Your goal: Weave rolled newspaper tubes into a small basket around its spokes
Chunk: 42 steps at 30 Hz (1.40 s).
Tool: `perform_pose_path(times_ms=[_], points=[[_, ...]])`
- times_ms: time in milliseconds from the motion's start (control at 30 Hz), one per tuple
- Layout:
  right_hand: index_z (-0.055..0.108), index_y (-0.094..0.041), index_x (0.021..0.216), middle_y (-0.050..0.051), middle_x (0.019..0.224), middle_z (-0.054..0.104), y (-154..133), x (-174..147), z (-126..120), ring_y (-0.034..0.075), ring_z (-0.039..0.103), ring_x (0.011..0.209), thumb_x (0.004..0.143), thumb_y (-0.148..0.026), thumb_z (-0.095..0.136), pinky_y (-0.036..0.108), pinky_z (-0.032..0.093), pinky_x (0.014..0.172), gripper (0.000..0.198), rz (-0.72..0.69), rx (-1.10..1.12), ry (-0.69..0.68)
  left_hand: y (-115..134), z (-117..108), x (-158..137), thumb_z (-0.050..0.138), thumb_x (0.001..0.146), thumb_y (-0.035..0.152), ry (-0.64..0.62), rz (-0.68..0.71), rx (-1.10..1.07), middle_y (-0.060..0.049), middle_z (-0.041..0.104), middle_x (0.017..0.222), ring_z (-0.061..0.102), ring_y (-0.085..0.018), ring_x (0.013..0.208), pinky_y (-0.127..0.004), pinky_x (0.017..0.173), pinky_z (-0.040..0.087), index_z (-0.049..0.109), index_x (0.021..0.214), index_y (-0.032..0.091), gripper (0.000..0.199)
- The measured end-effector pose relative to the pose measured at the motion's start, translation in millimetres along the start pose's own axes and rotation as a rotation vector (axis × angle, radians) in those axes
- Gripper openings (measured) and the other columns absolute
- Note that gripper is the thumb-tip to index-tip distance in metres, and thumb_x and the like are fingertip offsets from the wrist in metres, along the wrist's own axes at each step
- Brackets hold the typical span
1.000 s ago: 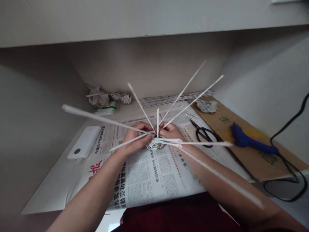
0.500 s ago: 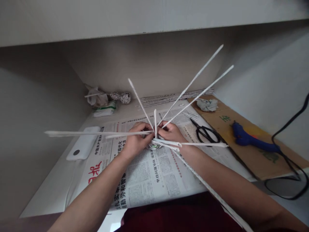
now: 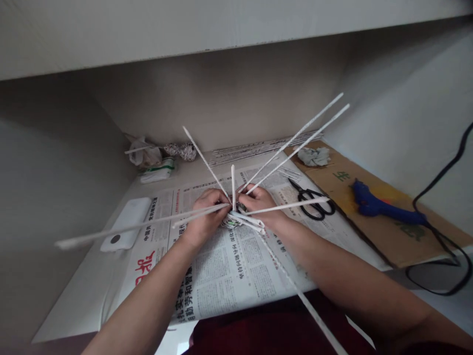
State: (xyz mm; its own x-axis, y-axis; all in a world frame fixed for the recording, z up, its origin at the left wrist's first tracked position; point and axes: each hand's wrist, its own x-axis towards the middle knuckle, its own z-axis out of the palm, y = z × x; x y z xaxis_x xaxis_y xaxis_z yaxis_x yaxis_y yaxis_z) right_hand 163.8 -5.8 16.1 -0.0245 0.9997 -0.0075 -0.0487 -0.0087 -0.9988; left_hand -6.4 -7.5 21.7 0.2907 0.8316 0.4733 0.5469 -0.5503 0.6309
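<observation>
Between my two hands is a small woven piece of rolled paper tubes, with long white tubes fanning out from it in several directions. My left hand is closed on its left side, thumb near the centre where the tubes meet. Fingers of my right hand pinch the right side, close to the base of two tubes that rise to the upper right. One long tube runs down toward my body, and another sticks out left past my left hand. The fingertips partly hide the woven centre.
Newspaper covers the table under my hands. Black scissors lie to the right, beside cardboard bearing a blue glue gun with a black cord. A white phone-like object lies left; paper tubes lie along the back.
The woven piece has turned and tilted a little in my hands. The left tube now points lower, the right one higher, and the two upper-right tubes sit closer together. Both hands keep their hold.
</observation>
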Motion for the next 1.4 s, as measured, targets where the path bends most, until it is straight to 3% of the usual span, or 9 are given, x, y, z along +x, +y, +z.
perform_pose_path(times_ms=[233, 567, 800, 933, 1100, 1400], points=[[0.063, -0.019, 0.072, -0.003, 0.065, 0.063, -2, -1, 0, 0.012, 0.058, 0.061, 0.068, -0.022, 0.062, 0.023, 0.045, 0.058, 0.005, 0.031, 0.102, 0.005, 3, 1, -3, 0.065, 0.083, 0.024, 0.002, -0.001, -0.089, -0.004, 0.071, 0.094, 0.065, -0.017, 0.087, -0.029, 0.082, 0.049, 0.058, 0.074, 0.020, 0.012], [0.066, -0.020, 0.075, -0.001, 0.068, 0.065, 4, 1, -7, 0.013, 0.059, 0.064, 0.074, -0.027, 0.066, 0.024, 0.046, 0.061, 0.008, -0.115, -0.044, -0.099, -6, 5, -4, 0.067, 0.077, 0.027, 0.060, -0.170, -0.300, -0.003, 0.070, 0.084, 0.064, -0.017, 0.076, -0.028, 0.069, 0.050, 0.058, 0.071, 0.020, 0.014], [0.073, -0.021, 0.083, 0.001, 0.074, 0.070, 13, 8, -8, 0.014, 0.060, 0.062, 0.078, -0.024, 0.062, 0.026, 0.047, 0.058, 0.012, -0.070, -0.045, -0.066, -1, 2, 3, 0.067, 0.072, 0.026, 0.083, -0.229, -0.279, 0.000, 0.066, 0.072, 0.060, -0.015, 0.065, -0.026, 0.062, 0.048, 0.053, 0.064, 0.021, 0.017], [0.075, -0.022, 0.084, 0.002, 0.077, 0.071, 16, 10, -10, 0.015, 0.061, 0.066, 0.081, -0.024, 0.061, 0.027, 0.049, 0.062, 0.015, -0.112, -0.120, -0.059, 0, -1, 8, 0.069, 0.069, 0.025, 0.045, -0.262, -0.308, 0.000, 0.065, 0.068, 0.060, -0.015, 0.063, -0.027, 0.062, 0.048, 0.058, 0.069, 0.019, 0.012], [0.075, -0.023, 0.084, 0.002, 0.081, 0.073, 9, 6, -11, 0.017, 0.065, 0.076, 0.081, -0.019, 0.059, 0.029, 0.050, 0.072, 0.016, -0.166, -0.196, -0.030, -1, -5, 10, 0.068, 0.071, 0.023, -0.121, -0.285, -0.379, -0.003, 0.071, 0.074, 0.065, -0.017, 0.067, -0.027, 0.064, 0.051, 0.069, 0.082, 0.016, 0.014], [0.071, -0.024, 0.085, -0.001, 0.066, 0.068, 14, 10, -8, 0.015, 0.057, 0.052, 0.078, -0.027, 0.063, 0.027, 0.044, 0.051, 0.011, -0.027, -0.055, -0.007, 0, -8, 8, 0.067, 0.069, 0.017, -0.182, -0.167, -0.300, -0.003, 0.074, 0.076, 0.066, -0.017, 0.068, -0.026, 0.064, 0.054, 0.071, 0.083, 0.015, 0.014]])
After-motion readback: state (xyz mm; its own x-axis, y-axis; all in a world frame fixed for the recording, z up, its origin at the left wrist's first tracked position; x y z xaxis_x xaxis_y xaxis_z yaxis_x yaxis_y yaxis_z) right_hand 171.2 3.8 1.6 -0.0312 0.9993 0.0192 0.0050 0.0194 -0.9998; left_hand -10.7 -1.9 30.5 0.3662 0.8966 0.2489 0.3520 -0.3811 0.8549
